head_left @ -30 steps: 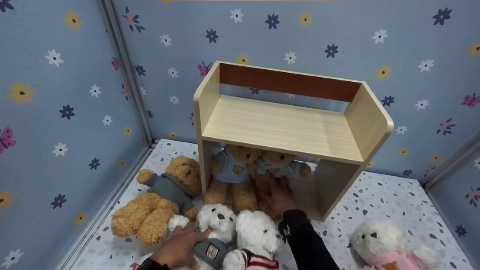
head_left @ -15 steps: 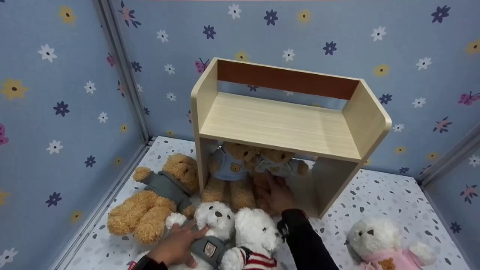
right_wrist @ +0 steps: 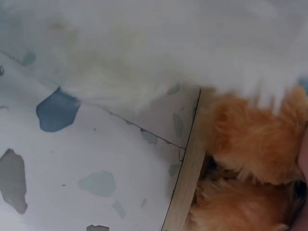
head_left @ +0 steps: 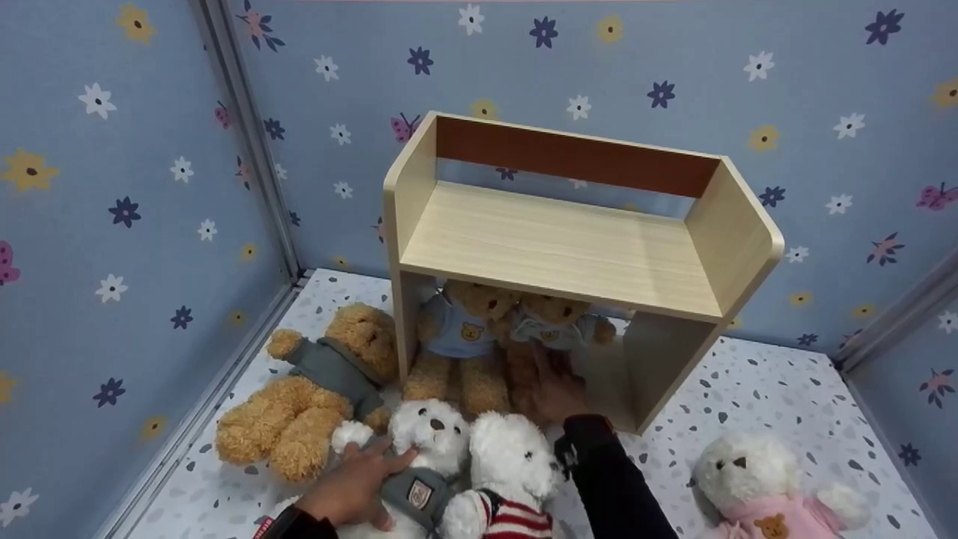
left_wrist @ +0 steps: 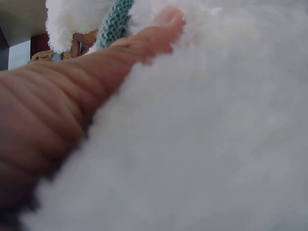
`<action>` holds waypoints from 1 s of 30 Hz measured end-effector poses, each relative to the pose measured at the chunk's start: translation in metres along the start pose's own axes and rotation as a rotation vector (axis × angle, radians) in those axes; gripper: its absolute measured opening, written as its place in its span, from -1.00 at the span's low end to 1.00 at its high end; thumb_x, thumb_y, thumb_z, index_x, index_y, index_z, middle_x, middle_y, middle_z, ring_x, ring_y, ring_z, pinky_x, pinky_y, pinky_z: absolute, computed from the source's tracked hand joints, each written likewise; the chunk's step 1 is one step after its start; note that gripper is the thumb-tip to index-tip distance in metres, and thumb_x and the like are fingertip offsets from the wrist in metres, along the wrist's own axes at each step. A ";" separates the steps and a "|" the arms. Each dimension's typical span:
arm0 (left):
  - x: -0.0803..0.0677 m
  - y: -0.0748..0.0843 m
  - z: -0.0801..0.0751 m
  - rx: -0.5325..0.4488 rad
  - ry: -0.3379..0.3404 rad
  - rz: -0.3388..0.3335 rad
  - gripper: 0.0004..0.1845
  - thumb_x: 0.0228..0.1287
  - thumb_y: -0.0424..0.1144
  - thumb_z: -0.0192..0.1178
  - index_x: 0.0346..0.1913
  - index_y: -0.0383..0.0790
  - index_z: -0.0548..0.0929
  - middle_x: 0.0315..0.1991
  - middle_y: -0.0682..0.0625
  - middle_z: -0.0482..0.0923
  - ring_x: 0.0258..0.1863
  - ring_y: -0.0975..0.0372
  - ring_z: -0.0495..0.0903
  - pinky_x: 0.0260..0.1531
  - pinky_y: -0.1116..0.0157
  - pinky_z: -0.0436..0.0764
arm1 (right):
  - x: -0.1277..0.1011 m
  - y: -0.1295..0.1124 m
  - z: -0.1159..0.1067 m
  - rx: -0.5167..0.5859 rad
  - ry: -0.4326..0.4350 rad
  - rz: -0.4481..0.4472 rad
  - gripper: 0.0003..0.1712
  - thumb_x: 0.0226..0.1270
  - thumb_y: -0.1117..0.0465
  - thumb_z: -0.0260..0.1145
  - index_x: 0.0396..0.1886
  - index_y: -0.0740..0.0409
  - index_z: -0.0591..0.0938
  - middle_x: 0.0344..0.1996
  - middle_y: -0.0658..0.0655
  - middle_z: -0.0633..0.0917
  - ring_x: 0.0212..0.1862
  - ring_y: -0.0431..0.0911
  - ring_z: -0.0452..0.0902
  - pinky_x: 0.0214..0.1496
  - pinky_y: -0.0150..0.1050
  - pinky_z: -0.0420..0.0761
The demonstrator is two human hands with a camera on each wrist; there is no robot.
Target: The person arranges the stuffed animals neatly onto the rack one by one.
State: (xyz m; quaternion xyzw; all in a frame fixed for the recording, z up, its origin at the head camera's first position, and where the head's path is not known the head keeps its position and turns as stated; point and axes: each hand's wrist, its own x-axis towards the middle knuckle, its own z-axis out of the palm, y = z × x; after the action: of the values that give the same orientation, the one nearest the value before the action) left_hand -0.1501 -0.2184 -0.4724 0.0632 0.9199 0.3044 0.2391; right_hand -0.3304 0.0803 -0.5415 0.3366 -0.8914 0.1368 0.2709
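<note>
Resting flat on white bear point(head_left: 426, 464), left hand point(head_left: 352, 486); right hand point(head_left: 557, 389) grip unclear; head view alone shows shelf point(head_left: 569, 247).

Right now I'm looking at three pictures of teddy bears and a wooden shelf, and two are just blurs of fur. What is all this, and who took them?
No machine here: a person works with two bare hands and wears three cameras. The wide picture comes from the head camera, looking down. The blurry ones come from a camera on each wrist, so close that fur fills them.

On the speckled floor stands a wooden shelf. Two brown bears in blue shirts sit under it; a brown bear in grey lies left of it. In front are a white bear in grey and a white bear in stripes; a white bear in pink lies off to the right.

The left hand rests on the white bear in grey. The right hand reaches under the shelf and touches the right-hand brown bear; its grip is hidden.
</note>
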 end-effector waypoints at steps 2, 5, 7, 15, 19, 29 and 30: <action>-0.001 0.000 0.000 -0.006 0.001 0.015 0.00 -0.29 -0.02 0.47 0.40 -0.01 0.34 0.39 -0.36 0.13 0.29 -0.50 -0.07 0.04 -0.50 -0.03 | 0.000 0.002 0.001 0.021 -0.051 0.014 -0.24 0.16 0.19 0.29 0.32 0.44 0.30 -0.67 0.19 0.53 -0.83 -0.35 -0.07 -0.82 -0.45 0.01; -0.003 0.000 0.000 -0.027 -0.004 0.021 0.00 -0.27 -0.01 0.45 0.40 -0.01 0.33 0.39 -0.37 0.11 0.29 -0.50 -0.10 0.04 -0.49 -0.01 | 0.001 0.004 0.002 -0.065 -0.080 -0.036 -0.16 0.14 0.07 0.31 0.32 0.47 0.29 -0.75 0.12 0.48 -0.85 -0.29 -0.01 -0.83 -0.41 0.05; -0.003 0.001 0.000 -0.041 -0.007 0.022 0.00 -0.27 -0.03 0.45 0.40 -0.02 0.32 0.40 -0.38 0.10 0.29 -0.51 -0.11 0.04 -0.49 -0.01 | 0.001 0.004 0.003 -0.144 -0.078 -0.075 -0.14 0.12 0.02 0.32 0.30 0.48 0.31 -0.78 0.09 0.45 -0.86 -0.26 0.01 -0.84 -0.37 0.08; -0.005 0.001 0.000 -0.068 -0.006 -0.004 -0.03 -0.23 -0.08 0.46 0.40 -0.02 0.33 0.41 -0.35 0.09 0.31 -0.49 -0.15 0.12 -0.47 -0.21 | 0.001 0.003 0.007 -0.339 -0.050 -0.119 -0.30 0.12 0.10 0.33 0.25 0.31 0.46 -0.36 0.12 0.68 -0.85 -0.22 0.02 -0.85 -0.31 0.15; -0.005 0.001 0.001 -0.056 0.005 -0.024 -0.03 -0.26 -0.08 0.46 0.39 0.04 0.34 0.42 -0.31 0.10 0.31 -0.48 -0.13 0.11 -0.47 -0.24 | 0.002 0.000 0.009 -0.171 -0.062 -0.001 -0.34 0.21 0.12 0.29 0.31 0.23 0.41 0.16 0.31 0.51 -0.39 0.12 0.61 -0.79 -0.19 0.36; -0.004 0.006 0.004 -0.020 0.051 -0.055 -0.03 -0.28 -0.28 0.50 0.37 0.06 0.38 0.41 -0.29 0.13 0.32 -0.47 -0.12 0.17 -0.42 -0.33 | 0.005 -0.006 0.001 0.237 -0.117 0.366 -0.43 0.42 0.10 0.17 0.37 0.08 0.29 0.16 0.42 0.36 -0.01 0.32 0.45 -0.49 0.02 0.52; -0.004 0.006 0.004 -0.019 0.052 -0.054 -0.04 -0.27 -0.27 0.50 0.37 0.07 0.38 0.41 -0.29 0.13 0.32 -0.47 -0.12 0.18 -0.41 -0.32 | 0.006 -0.006 0.000 0.260 -0.126 0.396 -0.42 0.42 0.08 0.17 0.37 0.08 0.28 0.17 0.43 0.33 0.01 0.33 0.43 -0.40 0.09 0.54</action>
State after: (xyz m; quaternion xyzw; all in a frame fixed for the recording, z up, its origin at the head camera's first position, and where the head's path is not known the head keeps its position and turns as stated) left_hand -0.1447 -0.2126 -0.4697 0.0281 0.9242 0.3079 0.2240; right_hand -0.3298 0.0728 -0.5378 0.1952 -0.9301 0.2793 0.1372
